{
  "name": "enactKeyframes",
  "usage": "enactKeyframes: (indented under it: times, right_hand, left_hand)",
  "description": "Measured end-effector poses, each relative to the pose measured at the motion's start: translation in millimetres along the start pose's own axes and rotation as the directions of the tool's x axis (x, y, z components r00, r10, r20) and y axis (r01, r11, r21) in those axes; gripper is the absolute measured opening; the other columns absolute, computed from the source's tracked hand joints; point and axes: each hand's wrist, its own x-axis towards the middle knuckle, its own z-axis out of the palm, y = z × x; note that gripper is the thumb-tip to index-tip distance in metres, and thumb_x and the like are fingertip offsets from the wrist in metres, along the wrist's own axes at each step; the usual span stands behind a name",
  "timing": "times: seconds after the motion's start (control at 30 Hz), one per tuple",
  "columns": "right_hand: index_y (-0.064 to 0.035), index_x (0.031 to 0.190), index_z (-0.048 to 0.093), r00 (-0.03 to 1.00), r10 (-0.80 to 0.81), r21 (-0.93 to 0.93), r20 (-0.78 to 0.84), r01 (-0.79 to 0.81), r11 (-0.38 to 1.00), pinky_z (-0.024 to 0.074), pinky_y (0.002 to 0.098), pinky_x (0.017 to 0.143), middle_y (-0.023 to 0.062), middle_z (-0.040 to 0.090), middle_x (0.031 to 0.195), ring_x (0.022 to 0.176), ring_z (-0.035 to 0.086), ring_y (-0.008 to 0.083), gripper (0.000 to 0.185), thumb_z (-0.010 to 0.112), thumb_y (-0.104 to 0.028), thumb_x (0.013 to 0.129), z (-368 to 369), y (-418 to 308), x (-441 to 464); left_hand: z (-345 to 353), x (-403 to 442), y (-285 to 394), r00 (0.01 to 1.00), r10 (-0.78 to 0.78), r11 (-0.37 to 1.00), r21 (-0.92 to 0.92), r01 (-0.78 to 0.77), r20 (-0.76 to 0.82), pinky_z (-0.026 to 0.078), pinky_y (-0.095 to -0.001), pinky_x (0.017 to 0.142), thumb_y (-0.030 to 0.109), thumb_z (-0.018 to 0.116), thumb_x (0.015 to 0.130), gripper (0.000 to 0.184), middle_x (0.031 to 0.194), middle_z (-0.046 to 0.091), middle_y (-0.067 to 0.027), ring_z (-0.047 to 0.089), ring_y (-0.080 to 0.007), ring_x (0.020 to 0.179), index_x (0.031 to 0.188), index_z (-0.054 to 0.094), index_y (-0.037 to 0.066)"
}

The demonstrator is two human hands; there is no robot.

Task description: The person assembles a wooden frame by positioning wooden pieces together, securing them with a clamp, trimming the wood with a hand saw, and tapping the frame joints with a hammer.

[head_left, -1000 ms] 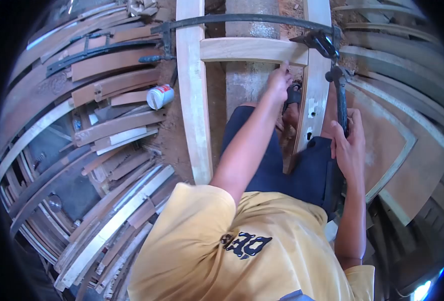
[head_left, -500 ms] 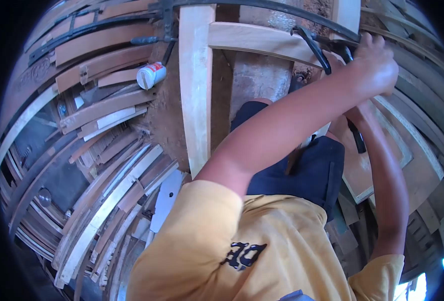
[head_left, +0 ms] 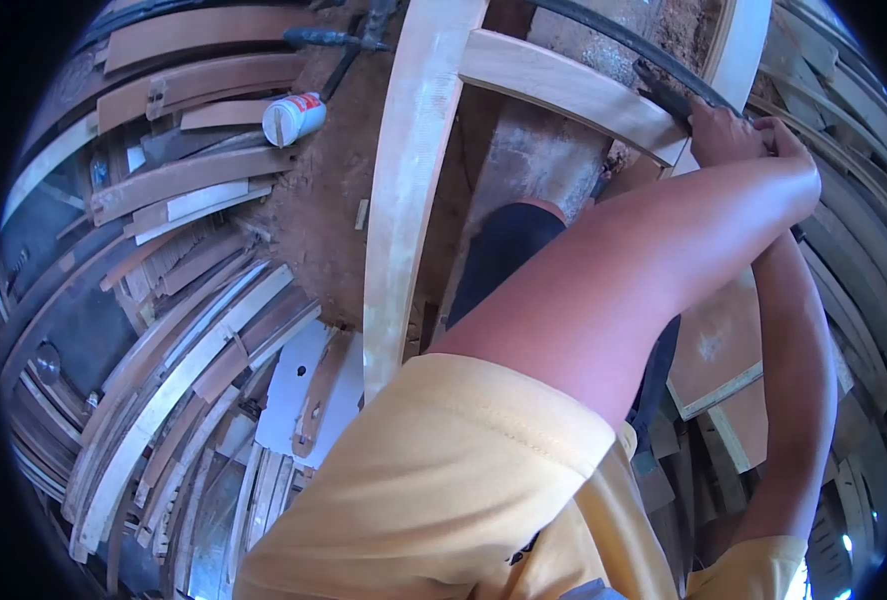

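Note:
A pale wooden frame has a long left rail (head_left: 408, 190), a crosspiece (head_left: 573, 88) and a right rail (head_left: 741, 50). The dark clamp bar (head_left: 633, 42) runs over it to my hands. At the crosspiece's right end, my right hand (head_left: 720, 135) is closed round a dark tool (head_left: 666, 97), mostly hidden by the hand. My left hand (head_left: 788, 150) is curled close beside it at the right, its arm crossing over my right forearm. What its fingers hold is hidden.
A white container with a red label (head_left: 293, 119) lies left of the frame. Stacked wood strips (head_left: 178, 400) fill the left side, near a white board with a hole (head_left: 288, 385). Brown panels (head_left: 718, 340) lie under my right arm, and more boards (head_left: 843, 170) line the right edge.
My left hand has left the crosspiece and crossed rightward to join my right hand. Both hands are now higher, near the clamp's right end. The view has shifted and tilted.

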Motion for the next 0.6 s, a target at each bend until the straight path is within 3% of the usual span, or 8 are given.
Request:
enactKeyframes:
  times: [0.07, 0.43, 0.5, 0.6]
  right_hand:
    - [-0.0104, 0.122, 0.064, 0.999, 0.036, -0.001, 0.001, -0.036, 0.999, 0.0594, 0.0595, 0.077, 0.0233, 0.076, 0.1, 0.096, 0.076, 0.0437, 0.023, 0.056, -0.011, 0.101, 4.1, 0.9, 1.7]
    - [-0.0116, 0.138, 0.06, 0.99, 0.005, 0.075, -0.139, 0.006, 0.997, 0.0588, 0.055, 0.081, 0.0164, 0.071, 0.111, 0.099, 0.073, 0.039, 0.041, 0.063, -0.013, 0.096, 14.5, -12.4, 3.3]
    - [-0.0118, 0.141, 0.059, 0.946, -0.052, 0.101, -0.32, 0.088, 0.991, 0.0587, 0.0542, 0.082, 0.0152, 0.071, 0.113, 0.099, 0.073, 0.0381, 0.045, 0.064, -0.014, 0.096, 14.7, -18.7, -6.1]
    - [-0.0122, 0.145, 0.058, 0.769, -0.138, 0.076, -0.624, 0.236, 0.969, 0.0585, 0.0529, 0.083, 0.0133, 0.069, 0.116, 0.1, 0.072, 0.0368, 0.051, 0.066, -0.014, 0.094, 13.6, -53.2, -46.1]
  left_hand:
    - [2.5, -3.6, -2.8, 1.0, 0.009, 1.0, -0.005, -0.01, -0.02, 0.037, -0.0546, 0.107, 0.042, 0.071, 0.093, 0.051, 0.128, 0.068, -0.0074, 0.057, -0.029, 0.125, 0.132, 0.069, 0.01]
    - [25.9, -20.4, -32.9, 0.972, 0.153, 0.98, -0.1, -0.172, -0.178, 0.048, -0.0485, 0.091, 0.056, 0.075, 0.087, 0.058, 0.108, 0.073, -0.0123, 0.067, -0.0289, 0.104, 0.116, 0.076, 0.006]
    - [42.3, -31.7, -41.7, 0.949, 0.207, 0.962, -0.128, -0.241, -0.237, 0.05, -0.0474, 0.088, 0.059, 0.076, 0.086, 0.06, 0.104, 0.074, -0.0132, 0.069, -0.0289, 0.1, 0.113, 0.077, 0.006]
    - [62.8, -55.0, -73.2, 0.906, 0.292, 0.912, -0.195, -0.36, -0.307, 0.053, -0.0457, 0.084, 0.063, 0.077, 0.084, 0.063, 0.099, 0.076, -0.0145, 0.071, -0.0289, 0.095, 0.109, 0.079, 0.005]
